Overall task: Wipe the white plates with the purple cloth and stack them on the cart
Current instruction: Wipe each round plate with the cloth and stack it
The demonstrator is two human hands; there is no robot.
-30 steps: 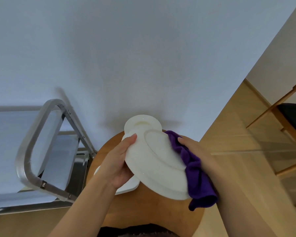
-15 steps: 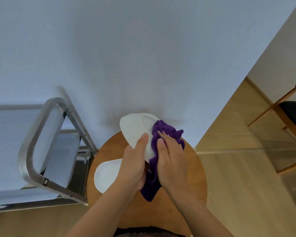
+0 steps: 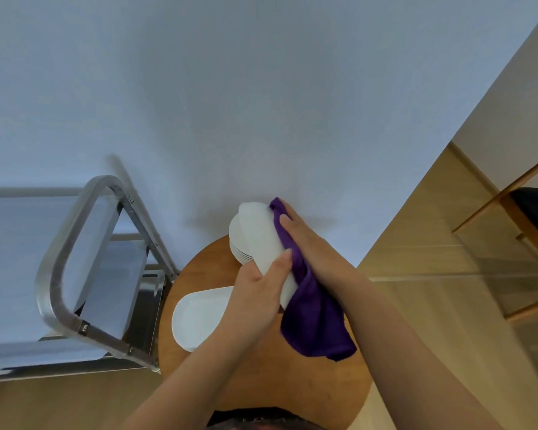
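Note:
My left hand [image 3: 258,293] grips the near end of a white oval plate [image 3: 261,240], held nearly on edge above the round wooden table [image 3: 261,380]. My right hand [image 3: 308,240] presses the purple cloth [image 3: 314,318] flat against the plate's right face; the cloth's loose end hangs below the plate. Behind the held plate a stack of white plates [image 3: 238,246] sits at the table's far edge. Another white oval plate [image 3: 199,318] lies flat on the table's left side. The metal cart [image 3: 75,274] stands to the left of the table.
A pale blue wall rises right behind the table. A wooden chair [image 3: 522,218] with a dark seat stands on the wooden floor at the right. The cart's steel handle frame sits close to the table's left edge.
The held plate has turned from broadside to nearly edge-on. My right hand with the cloth has slid up along the plate's face toward its far end.

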